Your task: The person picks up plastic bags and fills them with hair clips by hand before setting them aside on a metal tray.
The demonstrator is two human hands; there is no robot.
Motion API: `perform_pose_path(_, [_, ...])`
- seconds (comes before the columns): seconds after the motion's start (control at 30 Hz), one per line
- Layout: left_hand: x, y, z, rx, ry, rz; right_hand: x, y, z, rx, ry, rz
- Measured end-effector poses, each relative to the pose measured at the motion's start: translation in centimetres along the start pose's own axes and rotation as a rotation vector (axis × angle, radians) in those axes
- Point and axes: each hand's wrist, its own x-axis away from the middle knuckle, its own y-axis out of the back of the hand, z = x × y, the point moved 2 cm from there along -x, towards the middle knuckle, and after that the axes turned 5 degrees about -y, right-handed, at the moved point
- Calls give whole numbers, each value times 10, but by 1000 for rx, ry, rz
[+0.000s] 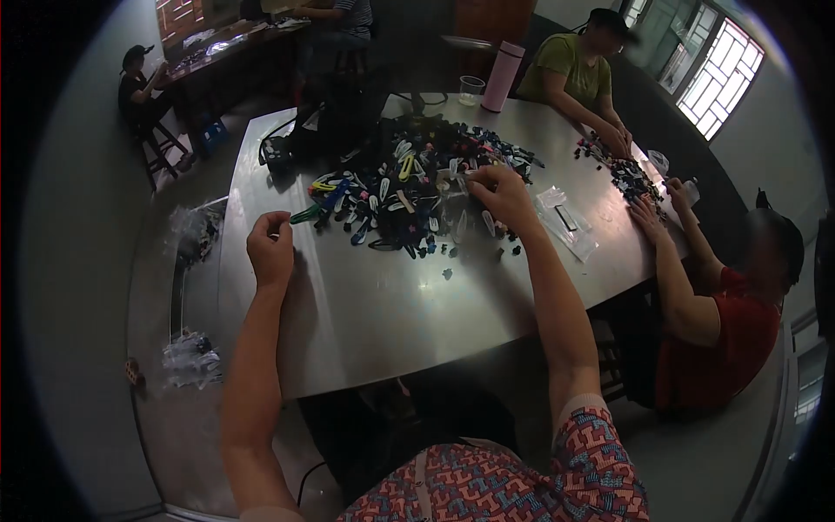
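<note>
Metal-topped table [365, 322], shiny and pale, in a grey-walled room; barred window [720, 78] at upper right, second worktable [222, 59] at far left with a person on a stool [143, 96] beside it. Heap of hair clips [404, 196] lies mid-table: mostly dark, with white, yellow and blue ones mixed in, a few small pieces strewn off its near edge.

Left hand [271, 248]: at the left edge of the heap, thumb and fingertips pinched together on the end of a green clip [306, 213], which points toward the heap. Right hand [503, 196]: over the right side of the heap, fingers bent, thumb and forefinger close together — cannot tell whether anything is gripped. Hands well apart, heap between them.

Other items on the table: clear plastic packet [570, 228] with a dark strip inside, right of the right forearm; pink bottle [503, 78], upright, next to a clear cup [470, 90] at the far edge. Right side: person in green [570, 74] and person in red [731, 335], hands at a smaller heap of dark pieces [635, 183].
</note>
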Motion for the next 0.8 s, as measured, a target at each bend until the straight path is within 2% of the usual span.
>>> perform_pose_path(0.07, [3, -2, -3, -29, -4, 46, -5, 1, 10, -106, 113, -97])
perform_pose_path(0.13, [5, -4, -15, -17, -55, 70, -9, 1, 34, -204, 67, -62])
perform_pose_path(0.2, [8, -3, -33, -6, -100, 94, -18, -10, 50, -406, 123, 11])
perform_pose_path(0.27, [9, -8, -63, 227, -28, 175, -16, -22, 73, -402, 180, 97])
perform_pose_path(0.37, [11, -16, -96, 324, 45, 296, -2, -53, 97, -508, 211, 198])
perform_pose_path(0.4, [12, -17, -104, 321, 45, 294, 4, -68, 99, -628, 185, 207])
perform_pose_path(0.47, [20, -24, -116, 360, 176, 605, 18, -74, 105, -588, 240, 212])
perform_pose_path(0.5, [24, -28, -120, 484, 258, 640, 25, -75, 109, -544, 294, 215])
perform_pose_path(0.53, [24, -32, -114, 484, 264, 639, 28, -73, 109, -523, 261, 240])
perform_pose_path(0.6, [27, -37, -94, 458, 360, 767, 29, -73, 103, -535, 224, 245])
perform_pose_path(0.67, [35, -37, -98, 473, 381, 709, 30, -75, 95, -545, 146, 273])
perform_pose_path(0.8, [41, -31, -93, 486, 397, 625, 23, -72, 87, -712, 114, 154])
